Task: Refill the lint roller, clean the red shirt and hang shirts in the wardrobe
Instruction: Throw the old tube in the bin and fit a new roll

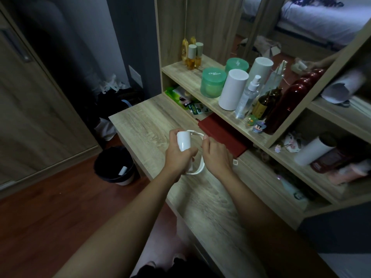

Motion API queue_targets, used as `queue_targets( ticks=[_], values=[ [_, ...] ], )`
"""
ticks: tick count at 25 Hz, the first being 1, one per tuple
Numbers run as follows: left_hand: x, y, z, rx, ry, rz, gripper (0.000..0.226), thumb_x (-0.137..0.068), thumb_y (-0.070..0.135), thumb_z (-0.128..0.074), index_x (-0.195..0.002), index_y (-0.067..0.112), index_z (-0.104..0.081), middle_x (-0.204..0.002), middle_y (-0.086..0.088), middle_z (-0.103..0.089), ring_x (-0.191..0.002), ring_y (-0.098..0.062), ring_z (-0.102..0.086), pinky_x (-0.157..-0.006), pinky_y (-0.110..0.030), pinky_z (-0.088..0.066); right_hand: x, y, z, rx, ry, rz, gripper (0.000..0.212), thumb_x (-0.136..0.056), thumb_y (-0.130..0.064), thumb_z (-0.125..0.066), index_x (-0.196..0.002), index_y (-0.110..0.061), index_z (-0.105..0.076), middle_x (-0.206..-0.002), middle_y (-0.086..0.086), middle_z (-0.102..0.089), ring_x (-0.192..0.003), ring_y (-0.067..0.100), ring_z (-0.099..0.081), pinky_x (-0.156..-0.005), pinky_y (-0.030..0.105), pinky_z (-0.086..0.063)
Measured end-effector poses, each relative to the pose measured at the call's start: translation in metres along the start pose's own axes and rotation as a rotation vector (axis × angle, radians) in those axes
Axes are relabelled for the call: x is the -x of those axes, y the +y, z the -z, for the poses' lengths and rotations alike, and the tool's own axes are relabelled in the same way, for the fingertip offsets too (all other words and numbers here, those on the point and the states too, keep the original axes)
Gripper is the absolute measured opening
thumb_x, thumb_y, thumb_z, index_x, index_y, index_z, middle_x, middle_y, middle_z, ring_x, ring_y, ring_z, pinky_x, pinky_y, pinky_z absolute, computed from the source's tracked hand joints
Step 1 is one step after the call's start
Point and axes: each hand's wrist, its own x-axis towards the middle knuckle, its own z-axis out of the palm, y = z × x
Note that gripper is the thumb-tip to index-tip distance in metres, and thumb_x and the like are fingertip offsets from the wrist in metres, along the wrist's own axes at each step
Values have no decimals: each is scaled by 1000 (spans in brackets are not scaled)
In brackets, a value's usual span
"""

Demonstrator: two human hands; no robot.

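Over the wooden desk point(144, 121), my left hand point(177, 157) grips a white roll point(183, 141), the lint roller refill, with its end pointing up. My right hand point(215, 155) pinches the thin white frame of the lint roller point(197, 169), which loops around the roll and curves down between both hands. The frame's top end sits beside the roll's upper end. No red shirt is in view. A wardrobe door point(30, 109) stands at the left.
A black bin point(114, 167) with a white tube in it stands on the floor left of the desk. A red box point(222, 133) lies under the shelf, close to my right hand. Jars, bottles and white cylinders point(232, 89) crowd the shelf above.
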Motion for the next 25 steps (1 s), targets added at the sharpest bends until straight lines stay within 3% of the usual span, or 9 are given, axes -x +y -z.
queue_targets(
  ticks=[6,11,18,25],
  values=[
    [-1,0,7,-30,-34,7,49,-72,5,-62,-104,33,-39,-81,-7,-57,-55,-19,-58,-51,-28,-51,-1,1,-8,-31,-28,13,50,-99,-37,-20,-97,-8,-61,-96,17,-68,-92,36,-61,-69,34,-36],
    [-4,0,16,-91,-59,-1,47,-71,6,-62,-99,35,-39,-87,-8,-55,-58,-22,-57,-53,-30,-53,3,-3,-12,-123,-52,-18,46,-99,-35,-22,-101,-13,-62,-102,15,-68,-97,35,-61,-79,39,-45],
    [-1,-8,19,-108,-59,10,49,-71,4,-62,-106,29,-39,-81,-9,-54,-55,-22,-56,-53,-33,-53,8,-3,-16,-175,-90,-42,47,-100,-32,-22,-100,-12,-65,-104,13,-69,-97,34,-61,-79,37,-44],
    [1,-12,20,-161,-67,-12,47,-68,9,-65,-100,33,-39,-84,-12,-56,-59,-24,-58,-57,-42,-55,10,-2,-20,-201,-94,-30,47,-100,-29,-23,-101,-8,-66,-103,13,-70,-95,30,-63,-75,31,-41]
  ],
)
